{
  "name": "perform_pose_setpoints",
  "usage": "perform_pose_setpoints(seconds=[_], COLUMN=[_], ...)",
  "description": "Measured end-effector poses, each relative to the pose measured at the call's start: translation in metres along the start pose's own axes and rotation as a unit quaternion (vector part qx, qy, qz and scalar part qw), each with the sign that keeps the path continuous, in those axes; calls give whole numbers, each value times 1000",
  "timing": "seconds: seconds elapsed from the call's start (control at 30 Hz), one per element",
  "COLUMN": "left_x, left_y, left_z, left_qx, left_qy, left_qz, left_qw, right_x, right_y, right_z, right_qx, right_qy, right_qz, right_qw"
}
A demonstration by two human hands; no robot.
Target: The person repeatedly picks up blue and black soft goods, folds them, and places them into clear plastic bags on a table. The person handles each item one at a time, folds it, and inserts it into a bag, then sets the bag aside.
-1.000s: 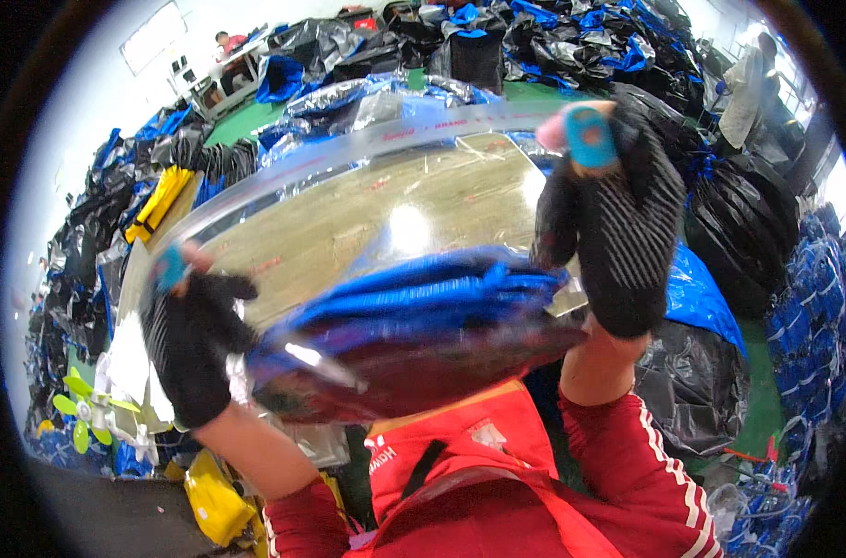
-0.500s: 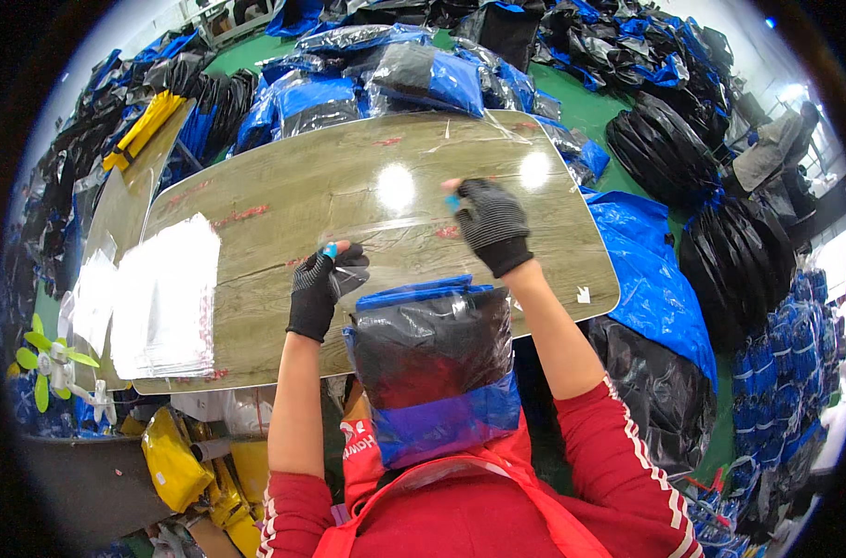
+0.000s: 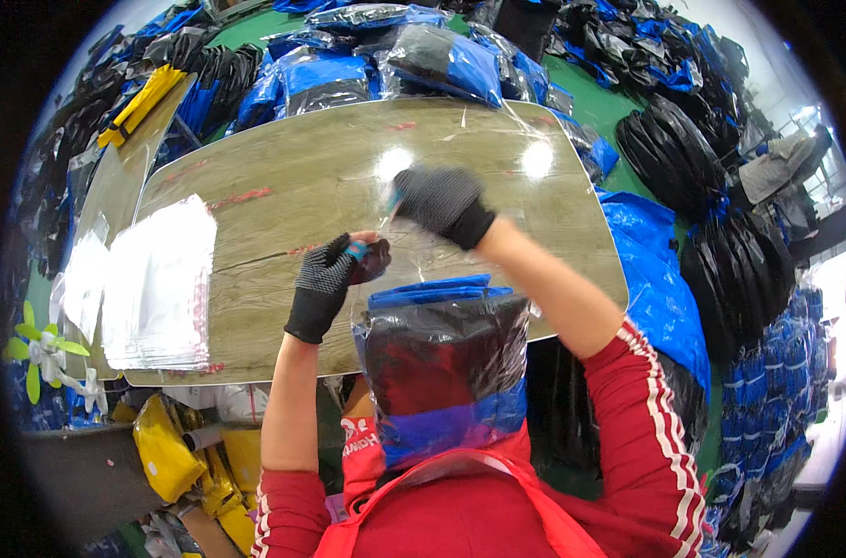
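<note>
A clear plastic bag (image 3: 448, 372) stands at the table's near edge, against my red apron. Folded black and blue sheet material (image 3: 441, 299) fills it, with blue folds at its upper end. My left hand (image 3: 328, 279), in a dark grey dotted glove with bare fingertips and blue tape on a finger, is closed on the clear upper edge of the bag. Just above and right of it is my right hand (image 3: 437, 205), gloved alike and blurred by motion, over the bag's see-through mouth. Whether its fingers grip the film cannot be made out.
A stack of shiny clear bags (image 3: 158, 298) lies on the left of the wood-patterned table (image 3: 283, 167). Filled blue-and-black packages (image 3: 441, 60) are heaped beyond it. Black bundles (image 3: 669, 149) and blue sheeting (image 3: 660, 260) stand right; a small green-bladed fan (image 3: 46, 349) is left.
My right hand has swept left across the table, close to my left hand. My left hand has shifted slightly right, still closed on the bag. The view has moved a little.
</note>
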State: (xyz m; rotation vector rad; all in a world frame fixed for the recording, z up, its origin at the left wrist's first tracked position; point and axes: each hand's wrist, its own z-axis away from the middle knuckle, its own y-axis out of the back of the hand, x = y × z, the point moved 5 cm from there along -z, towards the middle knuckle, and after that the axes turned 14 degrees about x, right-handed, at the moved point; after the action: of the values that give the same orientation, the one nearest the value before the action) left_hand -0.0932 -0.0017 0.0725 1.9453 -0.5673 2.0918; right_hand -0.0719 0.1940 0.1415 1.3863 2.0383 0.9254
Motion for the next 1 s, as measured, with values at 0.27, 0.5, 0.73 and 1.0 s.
perform_pose_setpoints(seconds=[0.27,0.5,0.73,1.0], left_x=[6,9,-9,53], left_y=[33,32,50,-10], left_z=[-9,18,95,76], left_qx=[57,-77,-231,-42], left_qy=[18,184,-168,-337], left_qz=[-153,171,-356,-435], left_qw=[986,965,890,834], right_x=[190,69,-1,-40], right_y=[110,33,101,156], right_z=[117,177,222,151], right_qx=[-128,27,-116,-100], right_qy=[-503,-571,-279,-164], right_qz=[209,-597,-372,-130], right_qw=[829,563,877,973])
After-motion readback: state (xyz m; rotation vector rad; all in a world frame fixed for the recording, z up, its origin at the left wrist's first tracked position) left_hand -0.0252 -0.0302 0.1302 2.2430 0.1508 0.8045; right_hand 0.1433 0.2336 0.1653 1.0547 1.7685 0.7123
